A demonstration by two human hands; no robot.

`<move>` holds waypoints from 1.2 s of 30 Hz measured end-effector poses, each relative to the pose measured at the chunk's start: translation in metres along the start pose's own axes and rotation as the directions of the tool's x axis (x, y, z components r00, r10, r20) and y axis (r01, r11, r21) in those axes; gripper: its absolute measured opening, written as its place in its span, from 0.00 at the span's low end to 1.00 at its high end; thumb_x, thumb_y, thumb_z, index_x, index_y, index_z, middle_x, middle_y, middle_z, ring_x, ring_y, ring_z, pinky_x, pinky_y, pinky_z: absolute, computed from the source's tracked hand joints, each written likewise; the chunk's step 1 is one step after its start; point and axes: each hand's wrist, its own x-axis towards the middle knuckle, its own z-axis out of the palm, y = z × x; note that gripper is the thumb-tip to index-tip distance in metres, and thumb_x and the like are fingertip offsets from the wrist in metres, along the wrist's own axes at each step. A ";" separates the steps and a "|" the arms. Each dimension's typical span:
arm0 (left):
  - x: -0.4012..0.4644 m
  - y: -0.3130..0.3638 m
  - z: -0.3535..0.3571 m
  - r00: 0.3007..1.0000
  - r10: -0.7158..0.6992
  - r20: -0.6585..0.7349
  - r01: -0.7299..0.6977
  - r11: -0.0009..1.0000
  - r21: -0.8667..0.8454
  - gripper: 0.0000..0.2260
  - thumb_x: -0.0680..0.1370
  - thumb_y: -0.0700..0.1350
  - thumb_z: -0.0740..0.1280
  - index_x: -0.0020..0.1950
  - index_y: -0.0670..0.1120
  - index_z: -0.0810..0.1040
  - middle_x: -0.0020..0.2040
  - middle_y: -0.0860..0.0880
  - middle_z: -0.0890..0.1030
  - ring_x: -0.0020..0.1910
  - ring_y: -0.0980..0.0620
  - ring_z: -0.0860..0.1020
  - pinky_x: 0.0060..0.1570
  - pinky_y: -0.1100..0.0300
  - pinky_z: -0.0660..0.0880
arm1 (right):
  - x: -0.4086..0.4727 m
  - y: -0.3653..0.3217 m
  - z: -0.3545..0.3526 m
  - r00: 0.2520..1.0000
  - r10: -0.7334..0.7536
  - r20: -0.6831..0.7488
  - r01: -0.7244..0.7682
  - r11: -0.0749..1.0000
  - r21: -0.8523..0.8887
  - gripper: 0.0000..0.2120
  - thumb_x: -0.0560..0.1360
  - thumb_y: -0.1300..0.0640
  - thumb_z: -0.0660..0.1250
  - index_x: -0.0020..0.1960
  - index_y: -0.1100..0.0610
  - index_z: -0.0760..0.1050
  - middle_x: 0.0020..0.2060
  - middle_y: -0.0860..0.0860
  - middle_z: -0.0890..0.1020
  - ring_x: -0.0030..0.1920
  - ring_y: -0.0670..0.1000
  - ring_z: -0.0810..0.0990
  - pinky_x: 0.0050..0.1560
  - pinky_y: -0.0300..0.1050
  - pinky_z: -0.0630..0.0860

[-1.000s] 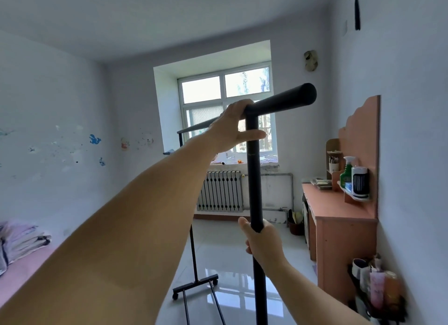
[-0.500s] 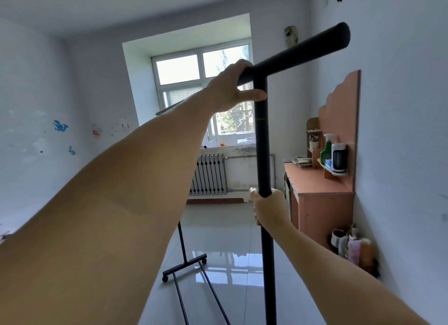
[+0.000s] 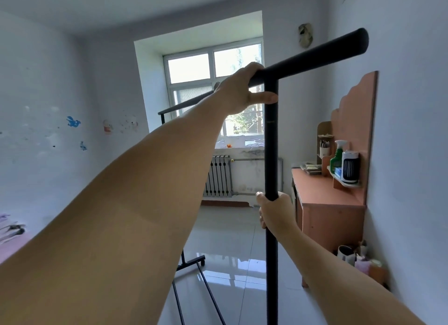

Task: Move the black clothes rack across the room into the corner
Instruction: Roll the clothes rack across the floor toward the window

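The black clothes rack (image 3: 271, 140) stands right in front of me, its near upright running top to bottom of the view and its top bar slanting away toward the window. My left hand (image 3: 242, 92) is wrapped over the top bar just left of the upright. My right hand (image 3: 275, 210) grips the upright at about waist height. The rack's far upright and wheeled foot (image 3: 194, 261) show past my left arm, with two low rails above the glossy floor. My left forearm hides much of the rack's middle.
An orange desk (image 3: 327, 203) with a back panel stands against the right wall, carrying a spray bottle (image 3: 337, 157) and a small heater (image 3: 350, 169). Jars sit on the floor (image 3: 356, 259) beside it. A radiator (image 3: 218, 176) is under the window. Folded bedding (image 3: 9, 230) lies at far left.
The view has swung back left and down: the top bar sits lower in frame and the left wall and bedding show again. Both hands keep the same grips on the rack.
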 end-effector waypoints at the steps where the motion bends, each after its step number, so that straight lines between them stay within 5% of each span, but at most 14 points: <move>1: 0.009 0.001 0.008 1.000 -0.006 -0.003 0.006 1.000 0.007 0.26 0.69 0.59 0.70 0.62 0.49 0.69 0.51 0.53 0.73 0.54 0.49 0.73 0.56 0.52 0.69 | 0.011 0.003 -0.007 1.000 0.002 0.010 -0.002 1.000 0.001 0.10 0.74 0.60 0.64 0.34 0.58 0.70 0.21 0.51 0.70 0.17 0.46 0.68 0.19 0.39 0.68; 25: 0.139 -0.097 0.108 0.990 -0.140 -0.021 0.140 0.990 0.013 0.30 0.66 0.60 0.71 0.64 0.52 0.67 0.60 0.51 0.75 0.62 0.46 0.72 0.64 0.41 0.66 | 0.205 0.065 -0.014 0.990 0.012 0.138 -0.025 0.996 0.090 0.10 0.71 0.63 0.63 0.32 0.58 0.67 0.23 0.53 0.66 0.25 0.51 0.64 0.28 0.46 0.63; 36: 0.196 -0.184 0.143 0.993 -0.108 -0.041 0.111 0.992 0.068 0.25 0.70 0.59 0.69 0.62 0.51 0.68 0.51 0.56 0.73 0.54 0.50 0.73 0.64 0.41 0.66 | 0.306 0.085 0.021 0.988 -0.017 0.151 0.002 0.995 0.098 0.11 0.72 0.64 0.63 0.32 0.59 0.68 0.23 0.53 0.68 0.24 0.51 0.65 0.27 0.44 0.65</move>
